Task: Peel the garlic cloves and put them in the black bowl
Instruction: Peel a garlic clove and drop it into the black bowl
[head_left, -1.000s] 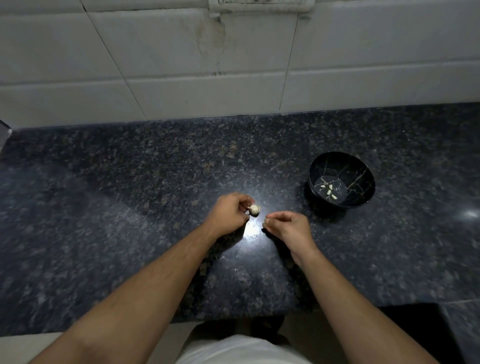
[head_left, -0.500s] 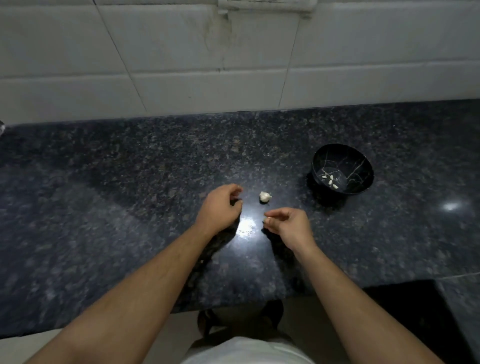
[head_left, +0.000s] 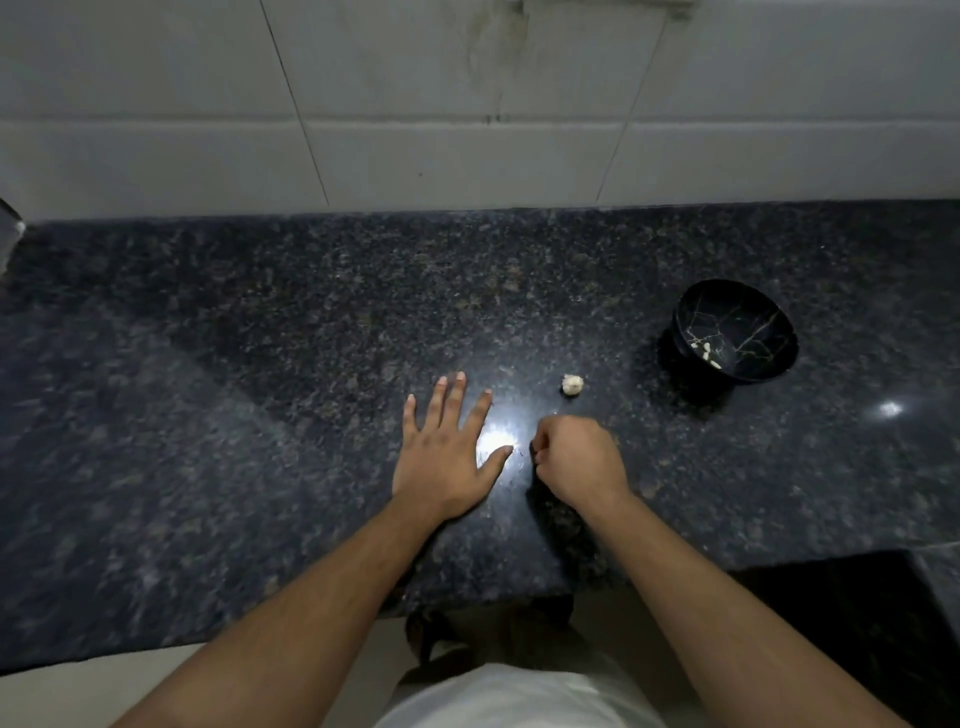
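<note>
Nearest the counter's front edge, the left hand (head_left: 445, 457) lies flat on the dark granite counter (head_left: 208, 415), fingers spread straight. Just beside it, the right hand (head_left: 579, 462) is curled into a loose fist, knuckles up; whether it pinches anything is hidden by its own fingers. Just beyond the right hand, apart from it, sits a small garlic piece (head_left: 572, 385), too blurred and lumpy to give a long axis. Farther right, the black bowl (head_left: 769, 322) tilts its opening toward the viewer, with pale peeled cloves (head_left: 707, 351) inside.
</note>
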